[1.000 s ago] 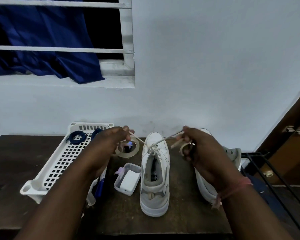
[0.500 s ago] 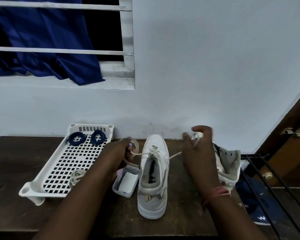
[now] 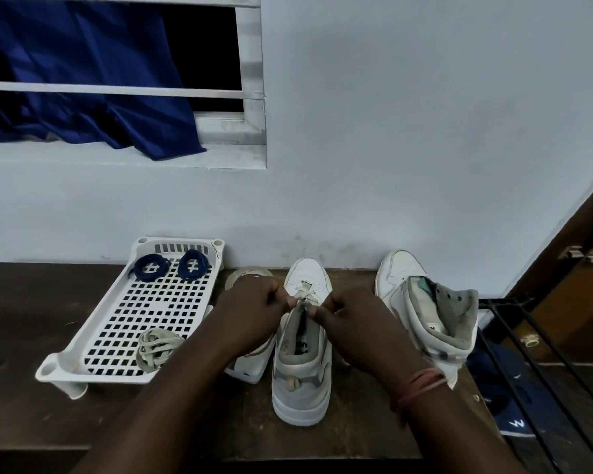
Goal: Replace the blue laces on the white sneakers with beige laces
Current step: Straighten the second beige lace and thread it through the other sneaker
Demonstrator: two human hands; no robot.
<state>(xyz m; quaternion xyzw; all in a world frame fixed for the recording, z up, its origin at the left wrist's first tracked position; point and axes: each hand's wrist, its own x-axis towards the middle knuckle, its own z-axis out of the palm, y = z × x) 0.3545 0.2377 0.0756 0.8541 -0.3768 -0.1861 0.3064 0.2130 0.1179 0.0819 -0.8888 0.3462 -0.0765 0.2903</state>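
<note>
- On the tabletop (image 3: 356, 436), the middle sneaker (image 3: 302, 381) is sitting half-laced; both hands, left (image 3: 250, 311) and right (image 3: 353, 323), are pinching the beige lace (image 3: 302, 297) ends
- Should be pulling both ends evenly; keeping lace flat

The bench (image 3: 31, 313) shows bare wood at the far left of the frame and along its near edge at the bottom. The white tray (image 3: 117, 316) fills the left-centre, its perforated floor open between two blue lace coils (image 3: 170, 266) at the far end and a beige bundle (image 3: 160, 348) at the near end. A tape roll (image 3: 243, 273) and a small box (image 3: 250, 366) crowd the gap between tray and laced sneaker (image 3: 302, 371). A narrow strip of wood separates that sneaker from the unlaced one (image 3: 425, 313). A black rack (image 3: 534, 354) bars the lower right.
</note>
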